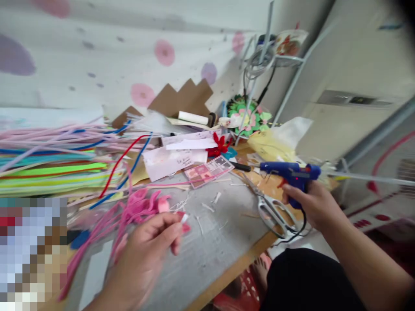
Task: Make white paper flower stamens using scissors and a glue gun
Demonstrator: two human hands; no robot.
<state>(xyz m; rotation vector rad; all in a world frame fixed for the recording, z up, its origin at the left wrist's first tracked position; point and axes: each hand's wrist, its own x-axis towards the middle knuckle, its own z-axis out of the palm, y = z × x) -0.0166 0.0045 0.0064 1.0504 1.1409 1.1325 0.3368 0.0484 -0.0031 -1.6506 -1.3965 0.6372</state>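
Observation:
My right hand [316,203] is wrapped round the grip of a blue hot glue gun [296,172], its nozzle pointing left. A long translucent glue stick [372,178] runs out of its back, and a small red light shows on its body. Over the table, my left hand [145,250] pinches a small red and white piece [185,220] between thumb and fingers; its exact kind is too small to make out. Just beyond that hand lies a heap of pink pipe cleaners [142,205]. Below the glue gun are large scissors [274,211] with grey handles.
Bundles of coloured pipe cleaners [55,172] cover the left side. A red fuzzy flower [218,146], papers [175,160], cut cardboard [181,99] and a green and pink flower [248,119] stand at the back. White scraps [207,207] lie on the grey mat [223,242]. The glue gun's cord hangs near the table edge.

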